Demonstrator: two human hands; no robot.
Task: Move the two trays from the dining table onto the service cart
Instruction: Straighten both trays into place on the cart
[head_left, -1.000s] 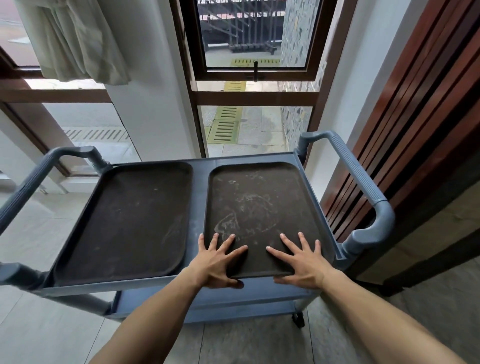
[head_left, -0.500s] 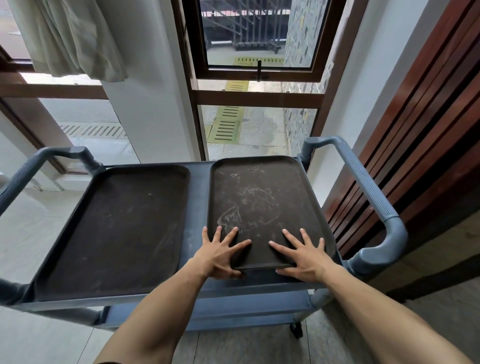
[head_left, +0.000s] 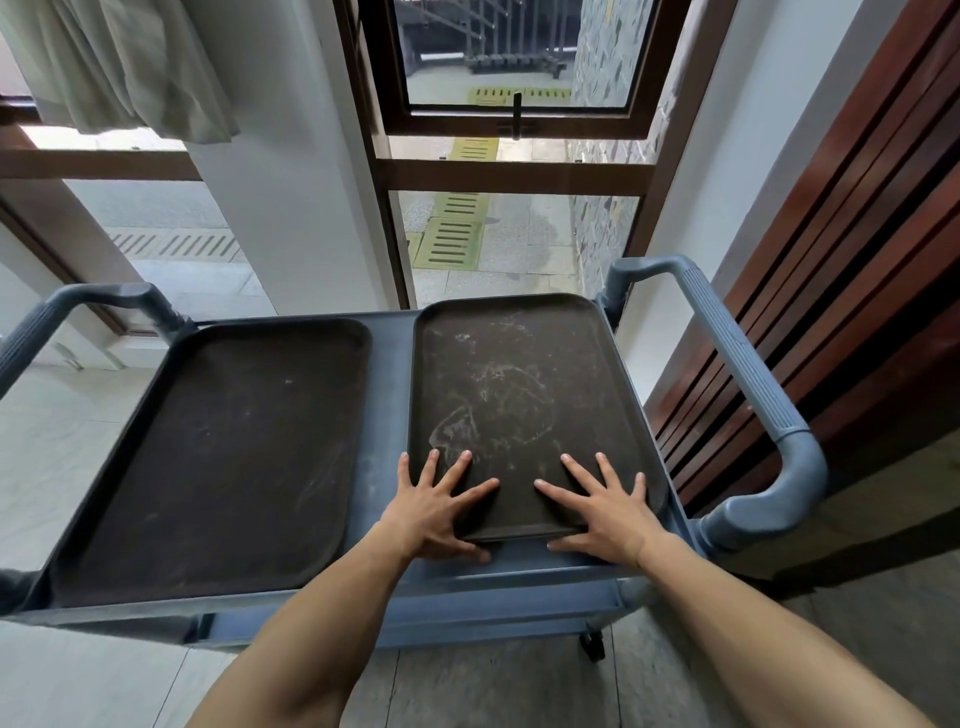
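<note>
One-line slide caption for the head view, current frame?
Both hands, left hand and right hand, rest spread on the right tray beside the left tray atop the service cart.

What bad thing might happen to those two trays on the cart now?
The right tray has its far end riding on the cart rim by the window, so it may rock or slip if pushed farther. Both hands, left hand and right hand, lie spread flat on its near end, so fingers might get pinched. The left tray looks settled.
</note>
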